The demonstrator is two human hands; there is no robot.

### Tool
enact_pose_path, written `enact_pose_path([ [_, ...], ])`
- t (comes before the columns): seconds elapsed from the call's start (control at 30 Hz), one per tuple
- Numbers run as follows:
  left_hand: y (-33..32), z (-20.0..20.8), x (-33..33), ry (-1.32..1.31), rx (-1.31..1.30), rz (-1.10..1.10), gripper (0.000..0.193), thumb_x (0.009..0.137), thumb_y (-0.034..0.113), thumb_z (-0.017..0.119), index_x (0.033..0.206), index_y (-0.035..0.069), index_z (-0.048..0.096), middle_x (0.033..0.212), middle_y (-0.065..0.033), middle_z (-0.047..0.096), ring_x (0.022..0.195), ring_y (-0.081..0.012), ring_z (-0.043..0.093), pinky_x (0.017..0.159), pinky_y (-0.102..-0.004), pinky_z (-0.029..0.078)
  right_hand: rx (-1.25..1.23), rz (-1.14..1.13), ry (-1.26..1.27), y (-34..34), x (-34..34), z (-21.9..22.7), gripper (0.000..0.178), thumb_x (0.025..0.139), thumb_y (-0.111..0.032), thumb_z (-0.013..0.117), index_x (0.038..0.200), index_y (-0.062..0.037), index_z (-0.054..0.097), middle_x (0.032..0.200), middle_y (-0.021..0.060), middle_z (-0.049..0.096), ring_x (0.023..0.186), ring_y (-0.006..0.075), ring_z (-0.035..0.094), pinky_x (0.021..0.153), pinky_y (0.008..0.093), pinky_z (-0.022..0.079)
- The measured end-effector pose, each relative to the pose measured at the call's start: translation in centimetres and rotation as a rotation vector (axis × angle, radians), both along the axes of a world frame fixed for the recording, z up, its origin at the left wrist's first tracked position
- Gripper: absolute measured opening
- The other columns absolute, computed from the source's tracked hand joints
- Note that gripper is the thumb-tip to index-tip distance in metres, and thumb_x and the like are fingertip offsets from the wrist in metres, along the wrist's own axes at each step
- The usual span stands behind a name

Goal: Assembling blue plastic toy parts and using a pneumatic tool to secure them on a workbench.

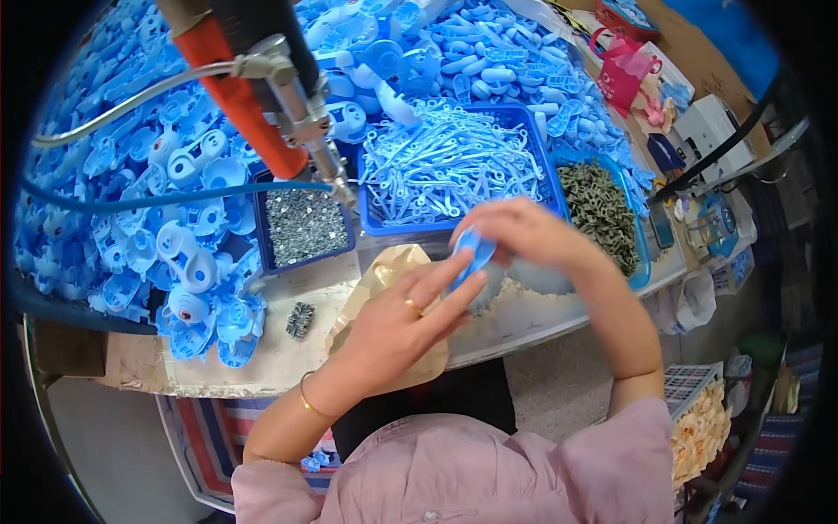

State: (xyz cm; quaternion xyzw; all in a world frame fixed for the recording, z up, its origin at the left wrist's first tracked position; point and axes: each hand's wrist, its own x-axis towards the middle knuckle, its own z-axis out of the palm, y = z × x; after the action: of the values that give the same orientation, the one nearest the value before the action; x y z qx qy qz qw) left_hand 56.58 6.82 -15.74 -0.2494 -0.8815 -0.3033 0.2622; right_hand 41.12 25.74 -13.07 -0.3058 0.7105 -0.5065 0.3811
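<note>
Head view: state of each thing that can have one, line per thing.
Small light-blue plastic part, held between left hand and right hand
Left hand, fingers closed on the part
Right hand, fingers closed on the part
Rectangular blue plastic basket, filled with thin pale-blue sticks
Dark-blue plastic tray, filled with small silvery bits
Bright-blue plastic tray, filled with olive-grey pieces
Orange-and-black tool, tip pointing down
Small dark metallic cluster, lying on pale worktable
</note>
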Motion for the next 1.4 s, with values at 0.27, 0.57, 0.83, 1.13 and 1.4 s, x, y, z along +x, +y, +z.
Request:
enact_pose_path([
  [0.27, -1.6, -1.2, 2.4, 0.003, 0.039, 0.050, 0.053, 0.079, 0.005, 0.081, 0.129, 0.006, 0.064, 0.120, -0.0135, 0.070, 0.100, -0.0283, 0.071, 0.080, -0.0354, 0.059, 0.292, -0.653, 1.299, 6.8, -12.9, -4.1, 0.028, 0.084, -0.005, 0.063, 0.110, -0.0038, 0.070, 0.104, 0.0144, 0.072, 0.095, 0.0287, 0.070, 0.084, 0.0400, 0.055],
  [0.57, -3.4, -2.1, 7.2, -0.144, 0.085, 0.245, 0.047, 0.079, 0.004, 0.080, 0.124, 0.001, 0.066, 0.121, -0.0164, 0.070, 0.104, -0.0319, 0.071, 0.087, -0.0374, 0.058, 0.388, -0.888, 1.612, 7.7, -25.4, -4.2, 0.036, 0.083, -0.005, 0.062, 0.118, -0.0091, 0.068, 0.121, 0.0169, 0.067, 0.114, 0.0371, 0.061, 0.098, 0.0471, 0.049],
  [0.83, -3.1, -2.7, 8.2, -0.194, 0.125, 0.284, 0.044, 0.081, 0.003, 0.078, 0.124, 0.002, 0.067, 0.121, -0.0170, 0.070, 0.107, -0.0336, 0.070, 0.090, -0.0381, 0.058, 0.241, -0.520, 1.885, -1.3, -27.1, -2.8, 0.036, 0.089, -0.008, 0.060, 0.125, -0.0124, 0.063, 0.125, 0.0151, 0.065, 0.115, 0.0363, 0.060, 0.098, 0.0458, 0.049],
  [1.13, -5.2, -3.8, 10.5, -0.201, 0.136, 0.397, 0.043, 0.080, 0.002, 0.077, 0.122, 0.003, 0.068, 0.119, -0.0165, 0.071, 0.099, -0.0277, 0.072, 0.081, -0.0340, 0.059, 0.648, -0.484, 1.388, 0.9, -25.9, 0.2, 0.021, 0.080, -0.008, 0.060, 0.099, -0.0089, 0.068, 0.099, 0.0164, 0.070, 0.099, 0.0370, 0.066, 0.084, 0.0482, 0.053],
  [1.4, -5.2, -3.6, 9.5, -0.150, 0.115, 0.404, 0.043, 0.081, 0.002, 0.077, 0.122, 0.003, 0.068, 0.119, -0.0167, 0.071, 0.092, -0.0264, 0.072, 0.077, -0.0335, 0.059, 0.328, -0.673, 1.507, -1.2, -28.0, -0.4, 0.027, 0.089, -0.012, 0.055, 0.110, -0.0117, 0.072, 0.113, 0.0149, 0.069, 0.106, 0.0364, 0.064, 0.089, 0.0523, 0.054],
])
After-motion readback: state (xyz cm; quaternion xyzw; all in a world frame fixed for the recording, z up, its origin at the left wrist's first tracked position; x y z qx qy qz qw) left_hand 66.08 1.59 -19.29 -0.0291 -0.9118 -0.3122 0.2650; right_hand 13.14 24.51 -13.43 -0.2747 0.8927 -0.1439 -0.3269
